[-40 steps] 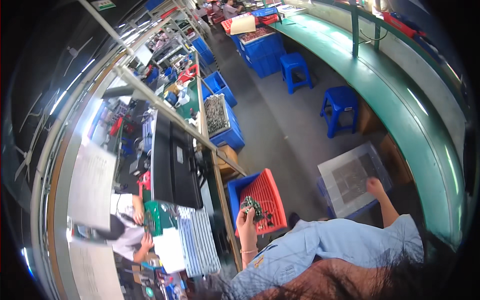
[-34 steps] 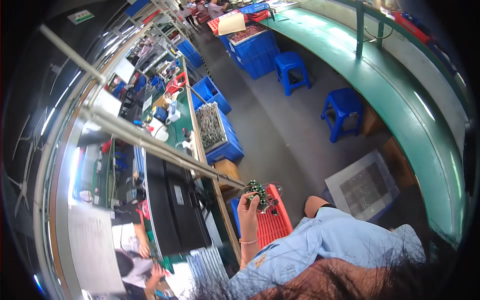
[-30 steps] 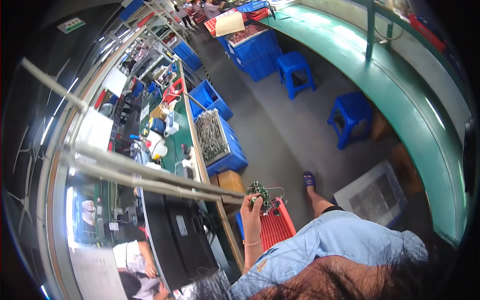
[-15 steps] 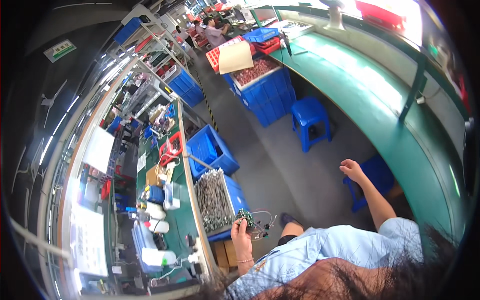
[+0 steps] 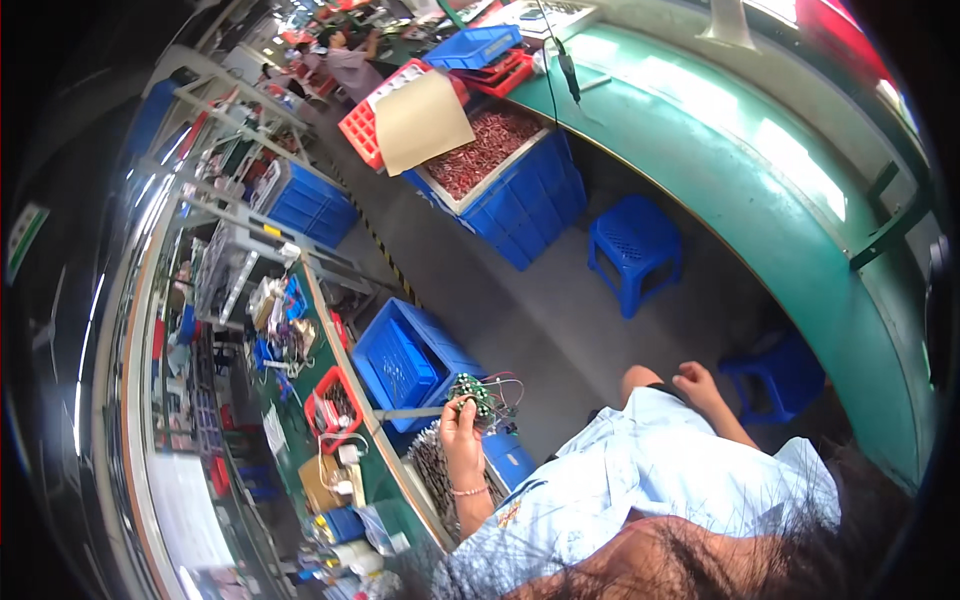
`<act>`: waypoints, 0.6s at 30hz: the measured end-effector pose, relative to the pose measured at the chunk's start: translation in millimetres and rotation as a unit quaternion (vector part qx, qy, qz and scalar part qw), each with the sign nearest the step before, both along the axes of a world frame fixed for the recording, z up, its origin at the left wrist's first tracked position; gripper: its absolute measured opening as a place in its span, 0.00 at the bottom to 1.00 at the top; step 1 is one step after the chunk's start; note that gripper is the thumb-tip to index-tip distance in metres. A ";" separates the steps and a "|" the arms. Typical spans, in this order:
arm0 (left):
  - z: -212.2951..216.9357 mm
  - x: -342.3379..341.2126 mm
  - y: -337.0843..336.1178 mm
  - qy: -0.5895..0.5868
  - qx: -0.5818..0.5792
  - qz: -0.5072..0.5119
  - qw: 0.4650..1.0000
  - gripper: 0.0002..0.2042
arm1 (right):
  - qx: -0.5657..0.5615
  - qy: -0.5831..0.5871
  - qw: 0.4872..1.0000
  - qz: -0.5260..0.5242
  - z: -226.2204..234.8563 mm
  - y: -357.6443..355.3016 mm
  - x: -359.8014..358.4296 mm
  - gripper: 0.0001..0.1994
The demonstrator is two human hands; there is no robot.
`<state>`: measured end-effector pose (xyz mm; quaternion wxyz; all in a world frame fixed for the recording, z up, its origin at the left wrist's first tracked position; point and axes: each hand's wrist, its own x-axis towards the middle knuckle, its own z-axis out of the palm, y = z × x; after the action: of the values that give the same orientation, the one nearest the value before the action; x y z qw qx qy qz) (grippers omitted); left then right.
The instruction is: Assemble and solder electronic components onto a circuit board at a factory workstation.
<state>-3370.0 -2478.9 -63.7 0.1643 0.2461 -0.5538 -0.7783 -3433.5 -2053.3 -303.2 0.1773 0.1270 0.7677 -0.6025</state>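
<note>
My left hand (image 5: pixel 462 432) is closed on a small clump of green circuit boards (image 5: pixel 470 396) with thin wires trailing off to the right. It holds them up in front of the blue bins. A bracelet sits on that wrist. My right hand (image 5: pixel 697 385) hangs at my right side, its fingers loosely curled and a little apart, with nothing visible in it. Nearest to it is a blue plastic stool (image 5: pixel 775 378), partly under the green bench.
On the left runs a cluttered green workbench (image 5: pixel 290 440) with a red basket (image 5: pixel 335 408). Beside it stand a blue bin (image 5: pixel 400 350) and a bin of grey metal-looking parts (image 5: pixel 430 468). Ahead are a stacked blue crate (image 5: pixel 525 215), a blue stool (image 5: pixel 635 245) and a long green bench (image 5: pixel 690 150).
I have moved forward along the aisle, so the crate and stool ahead look nearer. The left hand still holds the boards; the right arm has swung down closer to my body.
</note>
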 end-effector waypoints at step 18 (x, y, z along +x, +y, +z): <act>22.0 -302.2 -48.0 -0.141 -0.005 0.070 0.988 0.09 | -0.007 0.429 0.888 -0.163 100.8 -151.3 -768.8 0.33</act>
<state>-3672.3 -2526.9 -41.7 0.1397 0.3905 -0.5567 -0.7198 -4202.3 -2204.5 -202.4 -0.2693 -0.0222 0.7333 -0.6239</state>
